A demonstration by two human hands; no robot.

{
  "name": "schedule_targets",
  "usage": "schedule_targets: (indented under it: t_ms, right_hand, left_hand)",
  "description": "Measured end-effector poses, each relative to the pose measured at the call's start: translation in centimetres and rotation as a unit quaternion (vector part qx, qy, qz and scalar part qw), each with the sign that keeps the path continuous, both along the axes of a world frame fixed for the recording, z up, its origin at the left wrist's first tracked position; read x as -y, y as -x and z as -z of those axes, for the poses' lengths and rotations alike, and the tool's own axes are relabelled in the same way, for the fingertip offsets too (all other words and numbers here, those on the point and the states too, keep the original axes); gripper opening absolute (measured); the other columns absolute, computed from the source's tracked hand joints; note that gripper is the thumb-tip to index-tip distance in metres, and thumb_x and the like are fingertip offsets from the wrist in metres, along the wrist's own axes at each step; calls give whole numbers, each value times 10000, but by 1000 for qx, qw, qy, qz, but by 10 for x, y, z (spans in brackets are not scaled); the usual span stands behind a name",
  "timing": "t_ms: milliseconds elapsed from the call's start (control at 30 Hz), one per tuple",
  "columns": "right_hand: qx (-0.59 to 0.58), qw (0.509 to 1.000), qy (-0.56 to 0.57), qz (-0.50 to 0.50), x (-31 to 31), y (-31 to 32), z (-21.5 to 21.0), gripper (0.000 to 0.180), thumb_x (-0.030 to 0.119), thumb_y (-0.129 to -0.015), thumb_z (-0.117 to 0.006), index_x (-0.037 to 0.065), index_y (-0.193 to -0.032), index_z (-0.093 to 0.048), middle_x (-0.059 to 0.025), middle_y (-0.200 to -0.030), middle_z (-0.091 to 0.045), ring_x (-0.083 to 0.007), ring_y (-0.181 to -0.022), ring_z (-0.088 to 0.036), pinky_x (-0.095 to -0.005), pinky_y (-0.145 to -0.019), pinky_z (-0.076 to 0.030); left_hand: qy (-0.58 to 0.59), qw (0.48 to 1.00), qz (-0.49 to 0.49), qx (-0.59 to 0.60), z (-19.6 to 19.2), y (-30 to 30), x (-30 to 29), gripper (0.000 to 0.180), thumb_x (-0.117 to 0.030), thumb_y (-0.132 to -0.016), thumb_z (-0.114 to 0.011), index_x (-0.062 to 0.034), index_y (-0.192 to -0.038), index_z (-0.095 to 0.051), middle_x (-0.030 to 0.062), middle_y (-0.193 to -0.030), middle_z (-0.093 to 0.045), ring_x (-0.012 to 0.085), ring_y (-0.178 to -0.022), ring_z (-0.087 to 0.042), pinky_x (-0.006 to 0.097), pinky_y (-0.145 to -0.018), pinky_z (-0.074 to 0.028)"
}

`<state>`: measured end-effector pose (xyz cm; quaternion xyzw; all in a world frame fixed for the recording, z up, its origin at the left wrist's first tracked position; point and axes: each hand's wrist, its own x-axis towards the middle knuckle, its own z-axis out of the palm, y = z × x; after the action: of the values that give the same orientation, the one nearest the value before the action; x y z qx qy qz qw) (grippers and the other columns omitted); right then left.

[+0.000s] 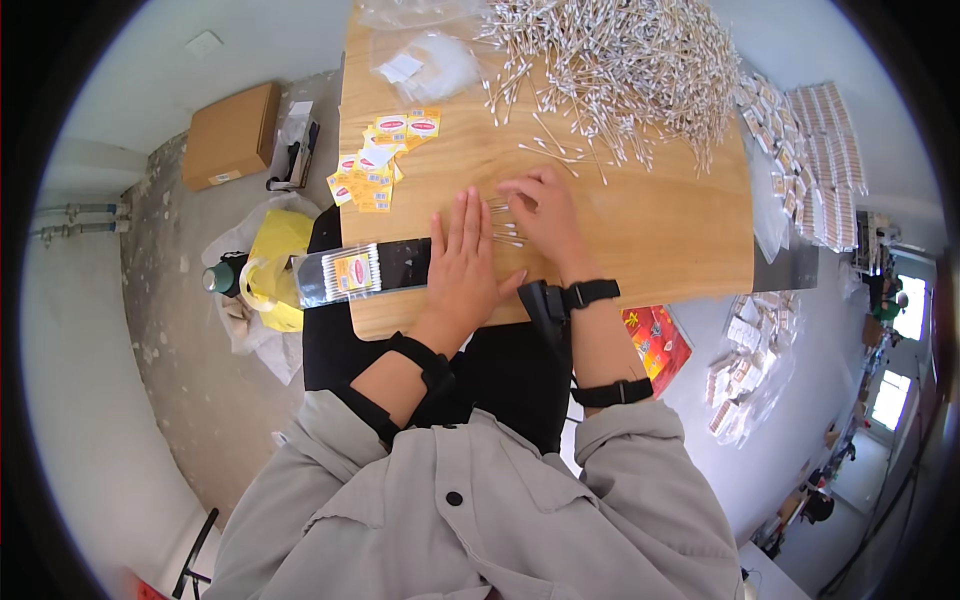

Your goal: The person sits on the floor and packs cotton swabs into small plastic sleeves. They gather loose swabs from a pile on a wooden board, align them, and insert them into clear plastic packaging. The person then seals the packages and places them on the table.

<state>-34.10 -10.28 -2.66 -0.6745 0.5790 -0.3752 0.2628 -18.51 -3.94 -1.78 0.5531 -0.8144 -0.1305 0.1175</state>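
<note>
My left hand (463, 258) lies flat on the wooden table, fingers stretched out and side by side. A few cotton swabs (508, 232) lie in a loose row against its right edge, their inner ends hidden by it. Across from it, my right hand (545, 220) is curled, with thumb and index finger drawn together at the top of this row. Whatever its fingertips hold is hidden. Left of my left hand, a clear packet of cotton swabs with a yellow card (352, 270) rests on a black strip (405, 262) along the near table edge.
A large heap of cotton swabs (620, 70) covers the far right of the table (640, 235). Yellow cards (375, 165) and clear plastic bags (430, 65) lie at the left. Stacked packs (825, 150) stand beyond the right edge; a cardboard box (232, 135) is on the floor.
</note>
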Motion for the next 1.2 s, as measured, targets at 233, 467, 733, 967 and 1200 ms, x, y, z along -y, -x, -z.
schedule_targets:
  t_ms: [233, 467, 733, 967, 1200]
  right_hand:
    - [-37, 999, 4, -16, -16, 7, 0, 99, 44, -773, -718, 75, -867, -721, -94, -885, -578, -251, -791, -594, -363, -682, -497]
    - [16, 996, -88, -6, -8, 8, -5, 92, 87, -809, -720, 51, -894, -715, -97, -913, -581, -243, -880, -606, -346, -769, -507]
    - [5, 1000, -2, 23, -20, 10, 7, 102, 84, -811, -712, 48, -906, -700, -112, -920, -589, -259, -882, -597, -350, -746, -499]
    - [-30, 997, 12, 73, -14, -1, -5, 102, 76, -781, -729, 62, -870, -682, -93, -807, -578, -261, -749, -614, -372, -684, -498]
    - [-25, 994, 28, 99, -14, -4, 3, 110, 69, -766, -730, 72, -865, -683, -101, -800, -581, -277, -752, -609, -380, -675, -492]
  left_hand:
    - [-1, 1000, 5, 10, 1, -2, -2, 965, -600, -830, -584, 28, -1499, -283, 171, -1599, -201, 277, -1505, -118, 520, -1201, -81]
    - [2, 1000, 12, 5, 3, -2, -3, 941, -577, -831, -586, 24, -1495, -297, 168, -1592, -227, 267, -1504, -128, 518, -1202, -82]
    - [17, 1000, 11, -1, 3, -2, -3, 923, -569, -843, -574, 21, -1496, -297, 175, -1588, -232, 269, -1498, -152, 514, -1202, -91]
    - [15, 1000, 7, 3, 3, 0, -3, 936, -564, -840, -598, 28, -1496, -288, 182, -1590, -224, 271, -1500, -146, 518, -1199, -97]
    - [25, 999, -11, -32, 5, 0, -2, 995, -545, -811, -659, 68, -1486, -260, 226, -1577, -221, 336, -1483, -184, 512, -1196, -122]
